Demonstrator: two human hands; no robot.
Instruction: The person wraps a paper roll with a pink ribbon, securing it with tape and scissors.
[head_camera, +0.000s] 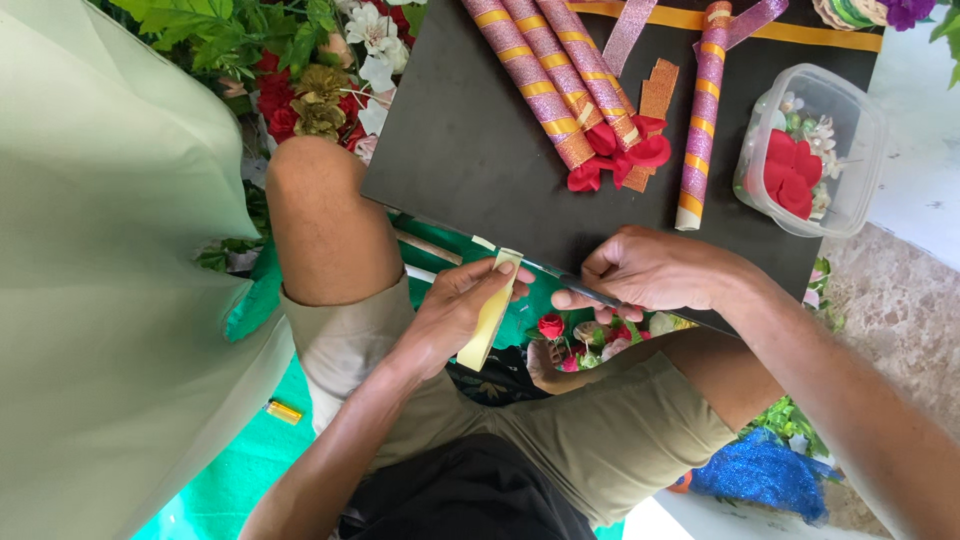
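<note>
Hands trimming a pale yellow strip at the black board's edge

The left hand (455, 310) pinches the flat, smooth strip (490, 312); the right hand (650, 270) grips a thin blade (570, 280) beside glittery pink rolls (560, 75).

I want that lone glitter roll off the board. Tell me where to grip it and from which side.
Grip the lone pink glitter roll around its middle, from above. It lies flat on the black board, apart from the bundled rolls, with bare board along both long sides for fingers.
</note>
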